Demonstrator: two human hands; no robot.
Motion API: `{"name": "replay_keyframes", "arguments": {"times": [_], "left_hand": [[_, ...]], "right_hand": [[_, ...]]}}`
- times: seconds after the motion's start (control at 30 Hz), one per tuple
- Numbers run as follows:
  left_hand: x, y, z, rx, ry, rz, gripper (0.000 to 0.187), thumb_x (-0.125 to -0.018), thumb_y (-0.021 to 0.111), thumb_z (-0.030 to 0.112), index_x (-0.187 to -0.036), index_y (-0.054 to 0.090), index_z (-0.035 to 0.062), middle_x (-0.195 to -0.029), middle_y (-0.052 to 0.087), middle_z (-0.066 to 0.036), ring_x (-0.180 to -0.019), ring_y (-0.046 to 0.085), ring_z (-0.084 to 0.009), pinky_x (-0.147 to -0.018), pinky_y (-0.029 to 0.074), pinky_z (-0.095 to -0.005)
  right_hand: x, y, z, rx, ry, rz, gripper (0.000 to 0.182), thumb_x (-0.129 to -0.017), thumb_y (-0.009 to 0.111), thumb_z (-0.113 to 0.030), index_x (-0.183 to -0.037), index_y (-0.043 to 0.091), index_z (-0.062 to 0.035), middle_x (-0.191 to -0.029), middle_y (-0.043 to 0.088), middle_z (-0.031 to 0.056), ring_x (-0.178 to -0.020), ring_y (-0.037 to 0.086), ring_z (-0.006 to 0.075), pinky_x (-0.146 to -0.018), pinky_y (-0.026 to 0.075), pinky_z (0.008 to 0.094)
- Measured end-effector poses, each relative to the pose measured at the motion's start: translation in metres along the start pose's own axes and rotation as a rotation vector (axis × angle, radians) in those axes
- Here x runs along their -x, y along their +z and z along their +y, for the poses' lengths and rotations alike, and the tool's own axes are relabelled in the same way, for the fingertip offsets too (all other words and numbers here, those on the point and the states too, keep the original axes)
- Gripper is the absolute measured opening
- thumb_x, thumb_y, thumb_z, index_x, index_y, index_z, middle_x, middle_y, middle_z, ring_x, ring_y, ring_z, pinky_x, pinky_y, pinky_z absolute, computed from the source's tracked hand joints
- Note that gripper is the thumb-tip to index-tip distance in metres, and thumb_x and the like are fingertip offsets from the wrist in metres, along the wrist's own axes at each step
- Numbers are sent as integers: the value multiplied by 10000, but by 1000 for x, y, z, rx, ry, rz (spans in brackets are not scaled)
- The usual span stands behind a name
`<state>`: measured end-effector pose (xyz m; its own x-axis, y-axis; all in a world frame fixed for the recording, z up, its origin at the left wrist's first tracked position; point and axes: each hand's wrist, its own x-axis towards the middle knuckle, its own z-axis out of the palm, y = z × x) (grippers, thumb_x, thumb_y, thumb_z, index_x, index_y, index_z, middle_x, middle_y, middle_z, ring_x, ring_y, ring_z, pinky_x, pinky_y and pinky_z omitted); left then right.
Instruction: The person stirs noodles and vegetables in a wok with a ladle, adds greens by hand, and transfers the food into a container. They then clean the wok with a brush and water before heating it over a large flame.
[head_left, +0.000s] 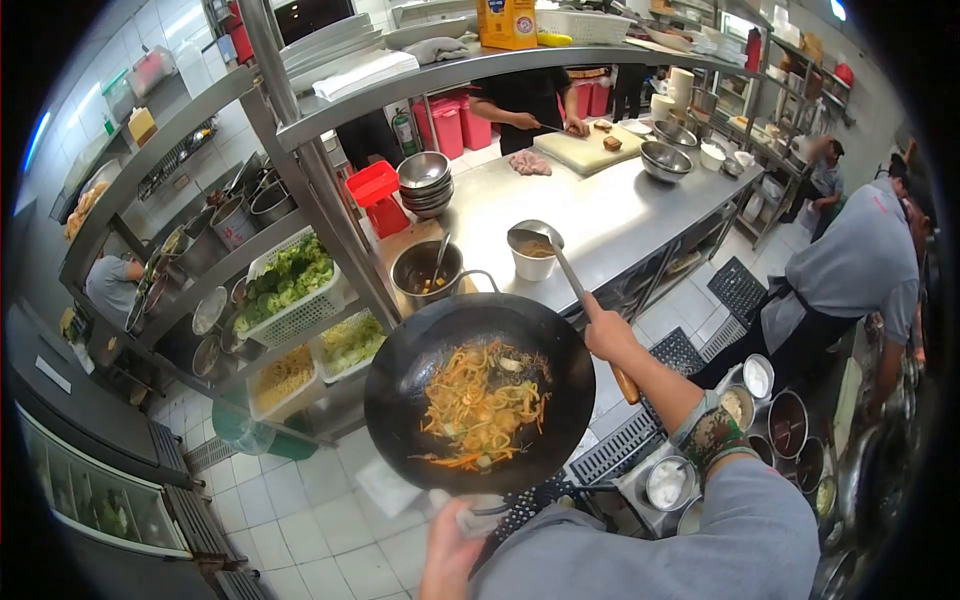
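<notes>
My left hand (452, 540) is closed on the near handle of a black wok (400, 340), with a pale cloth (462, 508) in the grip. Cooked noodles (475, 405) with orange strips and other bits lie in the wok, which is held in the air. In my right hand (610, 335) is the long handle of a metal ladle (570, 268). Its bowl overlaps the rim of a white tub (534, 268) on the steel counter, with brownish food visible there. Left of the tub stands a metal pot (415, 275) with dark contents and a spoon.
A steel shelf rack (300, 330) on the left holds a basket of broccoli (290, 285). Across the counter (480, 205), a person's hands (525, 121) work with a knife near a cutting board (590, 150). Another person (850, 250) bends at the right, beside several bowls.
</notes>
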<state>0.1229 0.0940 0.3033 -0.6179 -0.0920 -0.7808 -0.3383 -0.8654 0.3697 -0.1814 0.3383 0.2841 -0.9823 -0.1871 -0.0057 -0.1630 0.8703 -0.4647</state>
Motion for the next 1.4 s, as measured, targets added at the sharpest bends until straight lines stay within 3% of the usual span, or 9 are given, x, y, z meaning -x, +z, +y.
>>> {"name": "replay_keyframes", "arguments": {"times": [0.17, 0.27, 0.4, 0.6, 0.67, 0.7, 0.97, 1.2, 1.4], "left_hand": [[4, 6, 0, -65, -25, 27, 293, -853, 526, 136, -1115, 557, 9, -1091, 626, -150, -1019, 622, -307, -878, 502, -455], [-11, -6, -2, -109, 4, -15, 300, -852, 530, 133, -1123, 572, 12, -1080, 639, -139, -1002, 633, -291, -875, 509, -436], [1, -17, 1, -29, 7, -66, 267, -861, 514, 96, -1089, 590, -21, -1023, 669, -149, -935, 671, -279, -815, 549, -412], [43, -42, -8, -55, 20, 119, 185, -847, 575, 125, -1000, 626, 34, -943, 664, -85, -864, 656, -238, -751, 546, -394], [70, -34, -5, -59, 127, 156, 167, -839, 589, 129, -981, 626, 49, -919, 652, -66, -852, 652, -228, -756, 544, -405], [70, -32, -6, -51, 133, 170, 167, -839, 589, 129, -981, 626, 49, -919, 652, -66, -852, 652, -228, -756, 544, -405], [123, -69, 9, -5, 245, 336, 46, -827, 631, 118, -857, 612, 89, -775, 567, 10, -677, 541, -106, -518, 388, -307], [117, -123, -2, 95, 413, 289, 268, -829, 564, -12, -1096, 553, 1, -963, 623, -74, -858, 616, -180, -738, 506, -339], [117, -148, 11, 183, 438, 393, 281, -826, 558, -22, -1105, 557, 11, -969, 612, -56, -863, 602, -161, -734, 482, -305]], "right_hand": [[0, -4, 0, -4, 94, -25, 670, -829, 502, -79, -1457, 273, -39, -939, 641, 329, -875, 646, 459, -821, 496, 501], [-20, 1, 25, -381, -5, 99, 642, -860, 520, -93, -1452, 274, -69, -872, 660, 241, -690, 669, 357, -634, 529, 462], [44, -91, -4, -1116, 215, -423, 543, -897, 517, -81, -1410, 349, -138, -674, 503, 20, -410, 439, 99, -319, 331, 302], [120, -90, -45, -391, 89, -692, 609, -898, 520, -112, -1464, 295, -146, -744, 609, 120, -536, 592, 224, -479, 459, 365], [131, -50, -47, -108, -352, -455, 637, -893, 532, -129, -1474, 271, -136, -874, 653, 243, -750, 656, 392, -682, 505, 440], [130, -53, -67, -186, -216, -605, 642, -891, 547, -140, -1468, 266, -130, -960, 630, 314, -893, 623, 478, -800, 485, 484], [174, -73, -122, -96, -294, -991, 655, -882, 554, -156, -1479, 284, -178, -878, 638, 266, -806, 651, 414, -745, 504, 461], [143, 1, -166, -79, -385, -722, 669, -879, 550, -142, -1485, 266, -161, -871, 640, 266, -793, 656, 399, -751, 508, 458], [198, -20, -205, -141, -567, -1095, 667, -873, 544, -123, -1484, 280, -170, -854, 633, 266, -808, 654, 394, -770, 501, 461]]}}
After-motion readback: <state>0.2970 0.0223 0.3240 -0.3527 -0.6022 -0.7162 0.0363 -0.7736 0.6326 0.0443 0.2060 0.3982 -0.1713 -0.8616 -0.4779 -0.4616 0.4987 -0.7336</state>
